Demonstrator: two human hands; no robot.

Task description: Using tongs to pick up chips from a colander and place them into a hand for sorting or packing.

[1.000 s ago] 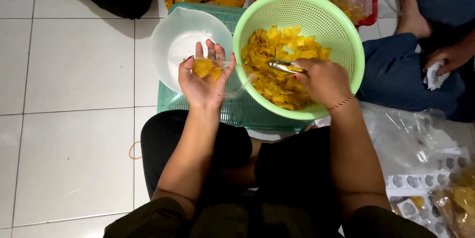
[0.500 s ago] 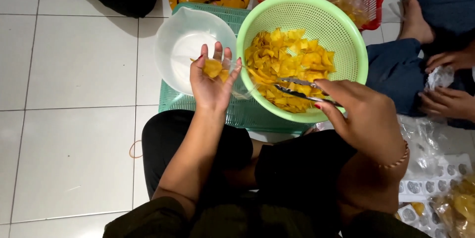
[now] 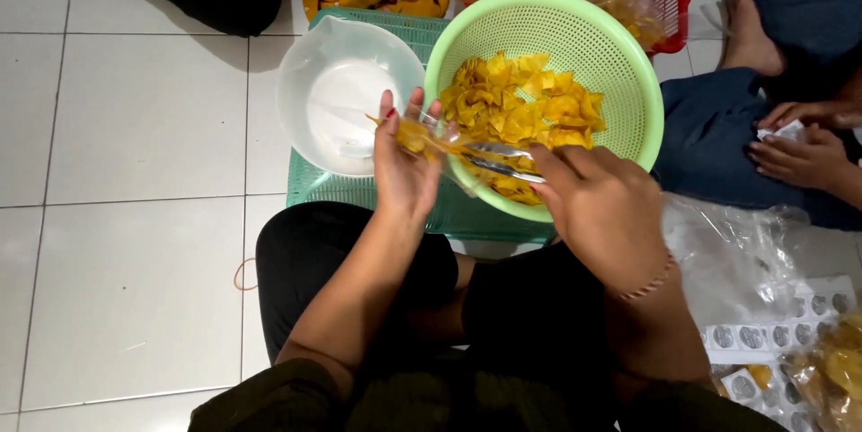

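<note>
My left hand [image 3: 401, 165] holds up a small clear plastic bag [image 3: 429, 139] with a few yellow chips in it, in front of a white plastic jug [image 3: 332, 100]. My right hand [image 3: 599, 205] grips metal tongs [image 3: 496, 161] whose tips point at the bag's mouth. Just behind them sits a light green colander [image 3: 620, 55] with a heap of yellow chips [image 3: 525, 109] inside. Jug and colander rest on a teal basket [image 3: 323, 191] turned upside down on the tiled floor.
Another person sits at the right, knee in blue cloth [image 3: 709, 136], hands [image 3: 804, 149] on something white. Bagged chips in a red basket [image 3: 675, 1] lie at the back. Clear plastic bags [image 3: 736, 257] and sticker sheets [image 3: 790, 333] lie at right. A rubber band [image 3: 241, 275] is on the floor.
My right hand drew the tongs out of the colander and across to the bag in my left hand. My left hand tilted the bag toward the tongs.
</note>
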